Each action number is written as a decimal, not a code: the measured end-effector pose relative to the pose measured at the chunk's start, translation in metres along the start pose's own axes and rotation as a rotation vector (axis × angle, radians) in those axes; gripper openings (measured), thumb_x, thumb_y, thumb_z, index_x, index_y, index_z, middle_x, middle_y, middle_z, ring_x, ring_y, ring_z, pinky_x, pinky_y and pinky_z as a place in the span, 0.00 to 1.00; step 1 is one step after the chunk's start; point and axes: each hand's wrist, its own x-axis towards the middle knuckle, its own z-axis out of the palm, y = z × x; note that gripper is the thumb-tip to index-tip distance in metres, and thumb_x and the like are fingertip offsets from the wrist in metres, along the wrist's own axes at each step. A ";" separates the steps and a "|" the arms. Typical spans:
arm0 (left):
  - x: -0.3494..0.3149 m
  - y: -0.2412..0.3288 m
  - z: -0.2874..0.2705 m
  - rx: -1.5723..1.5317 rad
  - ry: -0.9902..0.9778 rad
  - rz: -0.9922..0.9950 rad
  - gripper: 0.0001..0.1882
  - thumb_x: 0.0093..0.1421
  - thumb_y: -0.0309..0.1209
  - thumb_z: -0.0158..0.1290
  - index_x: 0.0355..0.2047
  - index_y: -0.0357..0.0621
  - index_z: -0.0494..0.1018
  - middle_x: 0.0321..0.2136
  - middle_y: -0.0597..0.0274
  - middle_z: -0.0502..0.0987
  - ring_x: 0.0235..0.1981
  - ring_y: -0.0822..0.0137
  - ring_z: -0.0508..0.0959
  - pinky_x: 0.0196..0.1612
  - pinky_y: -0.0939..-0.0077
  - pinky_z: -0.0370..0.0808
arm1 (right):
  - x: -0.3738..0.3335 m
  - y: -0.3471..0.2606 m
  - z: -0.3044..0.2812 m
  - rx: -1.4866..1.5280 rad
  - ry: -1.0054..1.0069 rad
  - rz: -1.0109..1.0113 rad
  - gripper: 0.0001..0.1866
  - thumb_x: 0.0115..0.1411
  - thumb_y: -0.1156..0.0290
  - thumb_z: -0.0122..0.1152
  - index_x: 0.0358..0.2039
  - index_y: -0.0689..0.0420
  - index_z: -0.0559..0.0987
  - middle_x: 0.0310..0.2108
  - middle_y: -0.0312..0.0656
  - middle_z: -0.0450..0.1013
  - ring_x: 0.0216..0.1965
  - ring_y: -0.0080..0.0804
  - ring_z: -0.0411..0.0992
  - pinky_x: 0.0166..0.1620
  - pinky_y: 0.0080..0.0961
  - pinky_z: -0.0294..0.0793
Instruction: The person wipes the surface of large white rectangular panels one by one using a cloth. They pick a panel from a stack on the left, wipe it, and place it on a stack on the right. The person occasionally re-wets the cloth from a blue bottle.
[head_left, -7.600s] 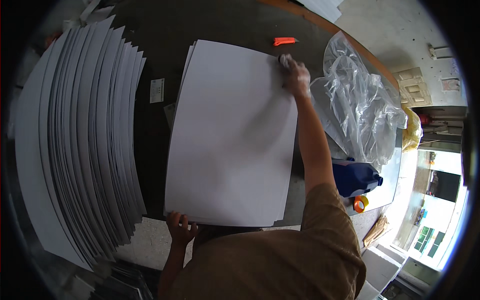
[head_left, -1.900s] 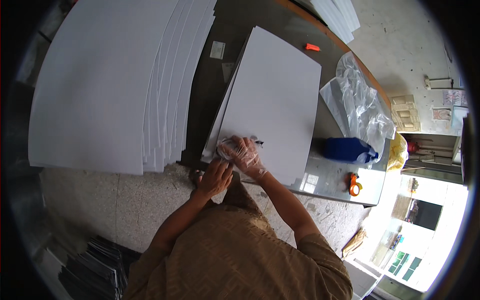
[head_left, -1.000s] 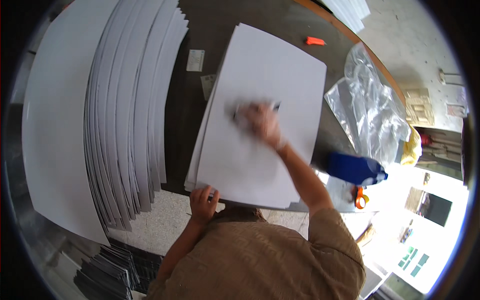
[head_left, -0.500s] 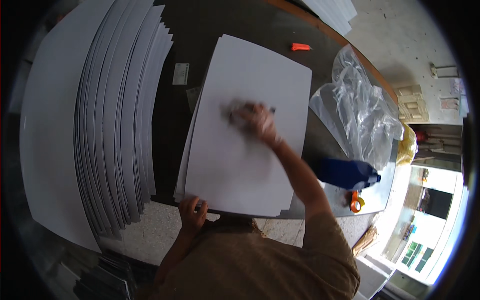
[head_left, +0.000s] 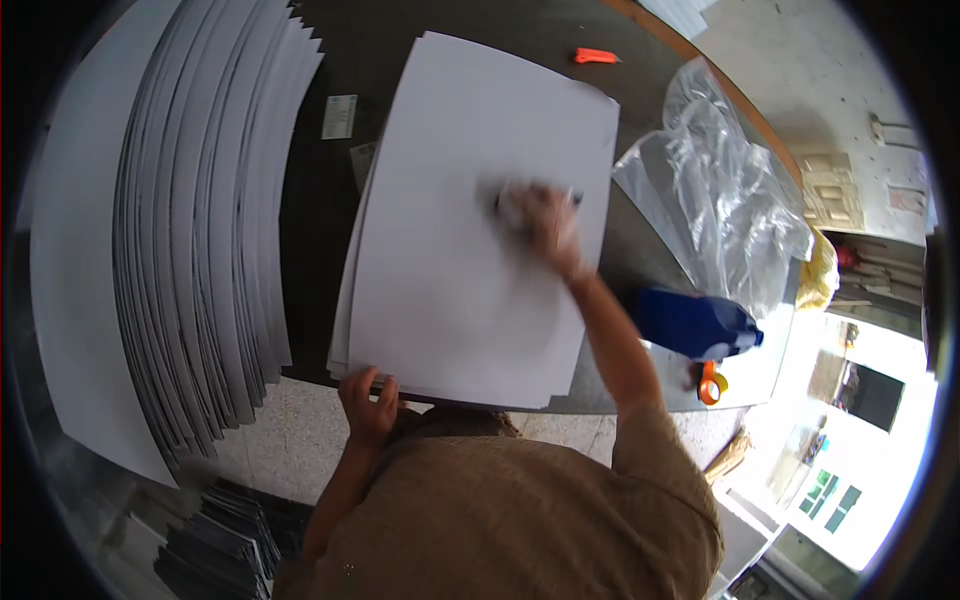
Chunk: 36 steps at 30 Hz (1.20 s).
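A short stack of large white sheets lies on the dark table before me, its edges slightly offset. My right hand is over the upper right half of the top sheet, blurred by motion. Its fingers are closed round something whose dark ends show at either side; I cannot make out what it is. At the near left corner my left hand grips the edge of the sheets, fingers curled over the rim. A faint dark smudge or shadow lies beside the right hand.
A tall fanned stack of white sheets fills the left. Right of the work lie crumpled clear plastic, a blue bottle on its side, an orange tape roll and an orange cutter knife. A small printed card sits between the stacks.
My right hand has moved to the right across the top sheet. My left hand stays at the near left corner. The whole view has shifted slightly.
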 end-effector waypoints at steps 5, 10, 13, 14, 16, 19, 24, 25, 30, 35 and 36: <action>0.007 -0.004 0.001 -0.027 0.010 0.049 0.16 0.56 0.29 0.60 0.45 0.49 0.73 0.49 0.51 0.69 0.48 0.48 0.70 0.50 0.49 0.66 | -0.173 -0.157 -0.083 0.014 -0.333 -0.015 0.30 0.50 0.69 0.65 0.57 0.40 0.75 0.48 0.44 0.69 0.43 0.42 0.72 0.43 0.38 0.75; -0.001 -0.016 0.011 -0.025 0.012 0.093 0.16 0.56 0.30 0.61 0.45 0.51 0.73 0.48 0.53 0.69 0.48 0.49 0.70 0.50 0.48 0.66 | -0.125 -0.129 -0.088 -0.042 -0.279 -0.037 0.28 0.50 0.68 0.65 0.54 0.39 0.77 0.47 0.45 0.69 0.41 0.41 0.72 0.41 0.37 0.75; -0.003 -0.013 0.008 0.008 -0.003 0.078 0.17 0.56 0.30 0.61 0.45 0.50 0.71 0.48 0.53 0.68 0.48 0.49 0.70 0.50 0.48 0.66 | -0.050 -0.049 -0.062 -0.010 -0.202 0.006 0.25 0.51 0.67 0.65 0.53 0.44 0.78 0.46 0.48 0.72 0.43 0.45 0.73 0.44 0.43 0.75; -0.005 -0.012 0.009 0.020 -0.004 0.069 0.18 0.55 0.30 0.62 0.45 0.49 0.70 0.48 0.53 0.68 0.48 0.49 0.70 0.50 0.48 0.66 | -0.027 -0.008 -0.045 -0.079 -0.156 0.020 0.23 0.55 0.66 0.60 0.53 0.47 0.78 0.46 0.51 0.74 0.45 0.48 0.73 0.47 0.46 0.73; -0.003 -0.008 0.006 0.016 -0.002 0.057 0.18 0.55 0.30 0.62 0.45 0.50 0.70 0.48 0.52 0.68 0.48 0.49 0.70 0.50 0.48 0.66 | 0.026 0.092 -0.018 -0.028 0.035 0.067 0.25 0.69 0.53 0.36 0.54 0.48 0.78 0.47 0.52 0.73 0.48 0.51 0.71 0.51 0.44 0.71; 0.001 -0.002 0.000 0.041 -0.018 0.023 0.18 0.55 0.30 0.62 0.45 0.50 0.70 0.48 0.51 0.68 0.48 0.49 0.70 0.50 0.49 0.66 | 0.115 0.180 -0.012 -0.290 0.018 0.329 0.19 0.64 0.64 0.48 0.55 0.44 0.76 0.46 0.50 0.72 0.43 0.51 0.73 0.49 0.41 0.73; -0.010 -0.004 -0.001 0.061 -0.030 0.017 0.18 0.55 0.29 0.62 0.46 0.50 0.71 0.48 0.51 0.68 0.48 0.49 0.70 0.49 0.50 0.66 | 0.128 0.189 -0.003 -0.202 0.078 0.380 0.24 0.57 0.68 0.59 0.56 0.39 0.75 0.47 0.52 0.73 0.44 0.52 0.74 0.49 0.42 0.74; -0.009 -0.005 0.001 0.063 -0.025 0.011 0.18 0.55 0.29 0.62 0.46 0.50 0.71 0.48 0.51 0.68 0.48 0.49 0.69 0.49 0.50 0.66 | 0.118 0.176 -0.004 -0.207 0.097 0.377 0.24 0.57 0.68 0.60 0.55 0.40 0.76 0.47 0.52 0.73 0.44 0.52 0.74 0.49 0.42 0.74; -0.006 -0.009 0.003 -0.003 -0.014 0.028 0.17 0.57 0.27 0.60 0.46 0.47 0.72 0.49 0.48 0.67 0.49 0.48 0.68 0.49 0.50 0.65 | -0.013 0.087 -0.028 -0.086 0.163 0.209 0.26 0.50 0.66 0.67 0.52 0.50 0.79 0.44 0.51 0.75 0.45 0.52 0.73 0.50 0.43 0.74; 0.008 -0.001 0.000 -0.045 0.022 0.027 0.13 0.56 0.29 0.61 0.42 0.47 0.75 0.48 0.50 0.69 0.47 0.48 0.69 0.49 0.51 0.66 | -0.183 -0.124 -0.082 -0.036 -0.018 0.514 0.35 0.40 0.74 0.65 0.54 0.49 0.76 0.49 0.48 0.72 0.50 0.55 0.70 0.50 0.49 0.72; 0.010 0.000 -0.001 -0.057 0.028 0.027 0.13 0.56 0.29 0.61 0.42 0.46 0.75 0.47 0.50 0.69 0.47 0.48 0.69 0.49 0.50 0.66 | -0.211 -0.163 -0.090 -0.068 0.005 0.530 0.36 0.39 0.76 0.64 0.55 0.49 0.75 0.48 0.50 0.71 0.49 0.54 0.70 0.49 0.48 0.72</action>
